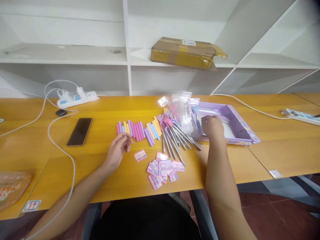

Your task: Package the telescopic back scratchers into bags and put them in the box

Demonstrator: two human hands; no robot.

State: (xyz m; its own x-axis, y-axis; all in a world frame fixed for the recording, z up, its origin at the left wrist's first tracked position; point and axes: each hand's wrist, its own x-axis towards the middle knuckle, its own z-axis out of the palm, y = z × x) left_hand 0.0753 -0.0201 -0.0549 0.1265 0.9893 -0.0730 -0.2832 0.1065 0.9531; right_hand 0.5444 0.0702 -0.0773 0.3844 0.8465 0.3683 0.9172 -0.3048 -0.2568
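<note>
My left hand (119, 148) rests on the yellow table (105, 110) with fingers loosely curled, just below a row of pastel sleeves (136, 130) in pink, yellow, blue and purple. It holds nothing that I can see. My right hand (212, 128) reaches over the edge of a purple box (240, 128), fingers bent downward and hidden from me. Between the hands lies a bundle of metal rods with coloured hand-shaped tips (173, 135). A pile of small pink cards (163, 168) lies near the front edge, one card (140, 155) apart.
Clear plastic bags (183, 110) sit beside the box. A dark phone (80, 131), a white power strip (76, 97) and trailing white cables (53, 141) lie at left. A taped cardboard parcel (186, 52) lies on the white shelf behind. Another power strip (301, 116) is at right.
</note>
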